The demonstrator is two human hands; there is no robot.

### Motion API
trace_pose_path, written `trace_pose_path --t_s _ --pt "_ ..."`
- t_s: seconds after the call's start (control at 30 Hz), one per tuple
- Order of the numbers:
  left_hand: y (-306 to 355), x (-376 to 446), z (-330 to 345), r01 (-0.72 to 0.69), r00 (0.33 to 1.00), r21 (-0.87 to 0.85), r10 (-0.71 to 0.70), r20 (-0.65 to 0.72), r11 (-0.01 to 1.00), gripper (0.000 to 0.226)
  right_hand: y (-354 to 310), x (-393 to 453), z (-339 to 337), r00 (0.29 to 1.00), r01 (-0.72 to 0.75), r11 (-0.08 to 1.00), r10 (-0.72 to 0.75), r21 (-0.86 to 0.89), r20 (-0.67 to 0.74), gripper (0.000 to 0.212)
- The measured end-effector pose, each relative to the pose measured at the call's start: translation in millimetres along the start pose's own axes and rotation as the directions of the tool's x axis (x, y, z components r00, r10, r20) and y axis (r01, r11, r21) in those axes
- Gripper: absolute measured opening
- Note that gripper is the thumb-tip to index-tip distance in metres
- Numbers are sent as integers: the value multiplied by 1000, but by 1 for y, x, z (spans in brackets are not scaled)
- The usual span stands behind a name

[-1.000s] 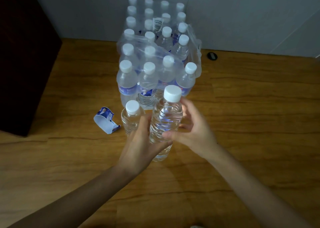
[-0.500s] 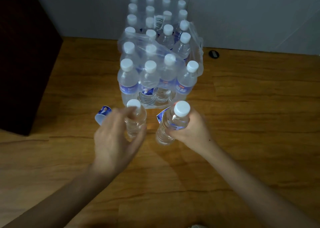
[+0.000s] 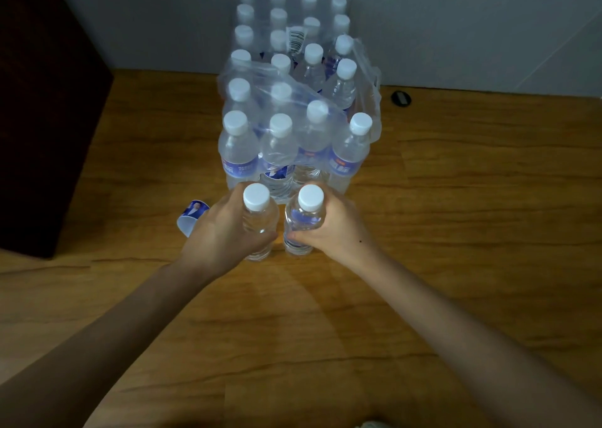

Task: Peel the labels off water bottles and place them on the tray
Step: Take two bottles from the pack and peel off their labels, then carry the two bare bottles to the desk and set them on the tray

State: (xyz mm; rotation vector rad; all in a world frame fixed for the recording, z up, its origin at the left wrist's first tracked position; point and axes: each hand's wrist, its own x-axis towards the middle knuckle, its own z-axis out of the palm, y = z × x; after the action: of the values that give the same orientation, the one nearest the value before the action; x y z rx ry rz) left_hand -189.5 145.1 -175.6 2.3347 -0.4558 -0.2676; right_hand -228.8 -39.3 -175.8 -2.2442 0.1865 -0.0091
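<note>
Two white-capped water bottles stand side by side on the wooden surface in front of a shrink-wrapped pack of bottles (image 3: 293,108). My left hand (image 3: 221,232) grips the left bottle (image 3: 260,222), which is clear and shows no label. My right hand (image 3: 335,229) grips the right bottle (image 3: 304,219), with a patch of blue label showing behind it. A peeled blue-and-white label (image 3: 192,216) lies curled on the wood just left of my left hand.
A dark cabinet (image 3: 49,118) stands at the left. A grey wall (image 3: 456,20) closes the back. A small black round object (image 3: 401,98) lies on the wooden surface (image 3: 456,216) right of the pack. No tray is in view.
My right hand set its bottle down upright beside the other one. My left hand left that bottle, moved left and closed round the label-free bottle.
</note>
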Motion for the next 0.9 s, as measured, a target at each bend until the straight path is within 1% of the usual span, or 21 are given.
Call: trace_pose_path --t_s 0.13,0.23,0.37,0.43,0.53,0.67,0.77,0.9 --pt "4 -2 -2 2 1000 0 -2 -27 1000 52 -4 -3 2 1000 -9 1000 9 6 -22 51" --pt "15 1 -16 45 999 -47 -47 -27 998 51 -17 -4 -11 1000 -28 1000 29 13 -11 44" --pt "50 9 -54 30 999 -25 -30 -11 999 56 -58 -1 -49 998 -67 998 67 6 17 43" --pt "80 11 -84 7 1000 -11 -7 -1 1000 57 -91 0 -74 998 -51 999 51 -8 33 40" --pt "135 8 -140 27 1000 -6 -27 2 1000 57 -152 -2 -117 998 -49 999 50 -19 47 38" --pt "220 -10 -233 65 998 -34 -64 28 997 58 -252 -12 -188 994 -89 996 89 -3 59 43" --pt "293 -27 -316 101 995 -67 -99 28 993 59 -346 -20 -253 992 -96 995 98 -19 82 40" --pt "388 -47 -433 123 992 -80 -121 32 989 62 -482 -25 -342 993 -71 996 76 -60 85 45"
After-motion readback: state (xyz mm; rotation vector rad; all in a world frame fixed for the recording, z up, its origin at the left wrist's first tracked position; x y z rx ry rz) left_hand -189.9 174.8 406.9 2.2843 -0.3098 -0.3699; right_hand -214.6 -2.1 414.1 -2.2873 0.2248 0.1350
